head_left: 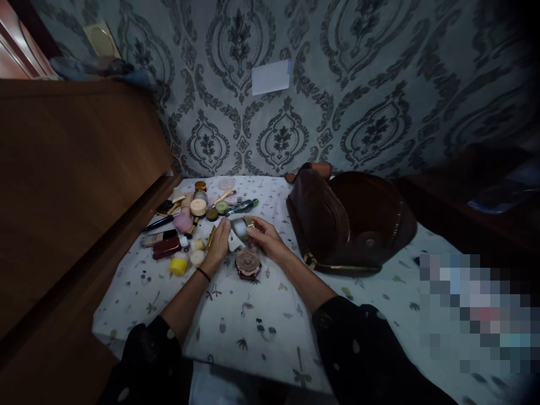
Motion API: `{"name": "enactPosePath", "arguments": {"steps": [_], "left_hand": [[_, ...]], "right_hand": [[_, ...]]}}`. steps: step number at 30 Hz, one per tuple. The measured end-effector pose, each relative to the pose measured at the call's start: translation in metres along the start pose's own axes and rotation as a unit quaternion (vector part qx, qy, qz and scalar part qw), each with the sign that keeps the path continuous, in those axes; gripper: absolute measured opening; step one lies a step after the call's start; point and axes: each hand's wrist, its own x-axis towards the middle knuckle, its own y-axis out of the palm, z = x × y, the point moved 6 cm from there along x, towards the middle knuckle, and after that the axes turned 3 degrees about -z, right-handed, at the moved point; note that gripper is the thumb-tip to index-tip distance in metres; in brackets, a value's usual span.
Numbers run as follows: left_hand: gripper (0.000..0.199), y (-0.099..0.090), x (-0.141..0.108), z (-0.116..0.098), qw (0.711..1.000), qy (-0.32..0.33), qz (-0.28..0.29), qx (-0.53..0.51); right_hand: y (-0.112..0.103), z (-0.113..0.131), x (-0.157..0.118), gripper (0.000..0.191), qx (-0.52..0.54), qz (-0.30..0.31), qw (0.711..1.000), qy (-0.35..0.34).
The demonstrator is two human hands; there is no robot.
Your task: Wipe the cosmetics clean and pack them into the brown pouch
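My right hand (270, 239) is closed around a small pale-grey bottle or jar (239, 228) with a gold cap (250, 222), blurred by motion. My left hand (218, 243) presses a white cloth or tissue (235, 242) against its left side, fingers held together. Just below the hands lies a bronze compact (248, 262) with an embossed top. Left of my left hand are a gold tube (211, 236), a small pale jar (197, 258) and a yellow-lidded jar (179, 264). A dark green tube (242, 207) lies beyond the hands.
Several more cosmetics spread at the left, among them a dark red bottle (167, 247), a pink jar (182, 221) and a black pen-like tube (160, 223). A brown bag (320, 219) gapes at the right. A wooden cabinet (76, 185) borders the patterned cloth (236, 337); wallpaper (282, 135) rises behind.
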Motion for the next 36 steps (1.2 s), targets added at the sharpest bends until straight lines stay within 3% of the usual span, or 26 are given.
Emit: {"name": "enactPosePath", "arguments": {"steps": [5,8,11,16,21,23,28,36], "left_hand": [[0.037,-0.018,0.000,-0.017,0.993,0.032,-0.080,0.081],[0.042,-0.030,0.003,-0.019,0.986,0.033,-0.118,0.110],[0.048,-0.035,0.007,-0.016,0.987,0.017,-0.129,0.090],[0.042,-0.036,0.009,-0.010,0.989,-0.015,-0.146,0.008],[0.039,-0.041,0.008,-0.013,0.982,0.006,-0.188,0.015],[0.036,-0.037,0.006,-0.015,0.986,0.005,-0.165,0.024],[0.024,-0.024,0.003,-0.019,0.996,0.041,-0.046,0.057],[0.028,-0.022,0.007,-0.013,0.996,0.075,0.012,0.047]], "right_hand": [[0.000,0.000,-0.001,0.055,0.000,-0.001,1.000,0.012],[0.001,0.001,-0.002,0.054,0.002,0.003,1.000,0.012],[0.002,0.002,-0.002,0.053,0.000,0.006,1.000,0.005],[0.006,0.004,-0.003,0.056,-0.036,0.035,0.999,-0.012],[0.010,0.001,-0.004,0.062,-0.079,0.069,0.994,-0.011],[0.011,0.000,-0.003,0.064,-0.102,0.069,0.992,-0.013],[0.009,0.001,-0.002,0.061,-0.112,0.070,0.991,-0.012],[0.004,-0.002,0.000,0.057,-0.088,0.060,0.994,0.010]]}}
